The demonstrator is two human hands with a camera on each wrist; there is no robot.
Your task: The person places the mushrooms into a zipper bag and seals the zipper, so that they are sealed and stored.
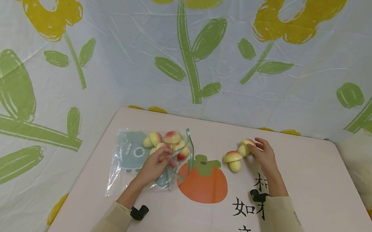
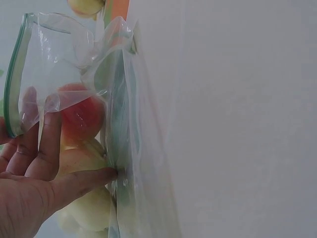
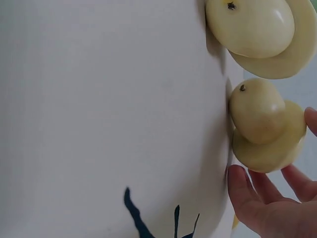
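My left hand [image 1: 157, 165] grips the mouth of a clear zip bag [image 1: 123, 179] with a green seal [image 2: 8, 94]; its thumb [image 2: 91, 179] presses along the lower layer. Several toy mushrooms [image 1: 154, 138] with red and yellow caps show in the bag. On the table's right half, my right hand [image 1: 265, 155] has its loosely bent fingers around the cap edge of a toy mushroom [image 3: 260, 116], which rests on the table. A second toy mushroom [image 1: 233, 160] lies just left and nearer.
The pale table mat [image 1: 174, 222] carries a printed orange persimmon [image 1: 203, 185] and black characters [image 1: 247, 209]. A curtain with flowers [image 1: 193, 55] stands behind the table's back edge and at both sides. A black wrist camera [image 1: 139, 212] sits at the left wrist.
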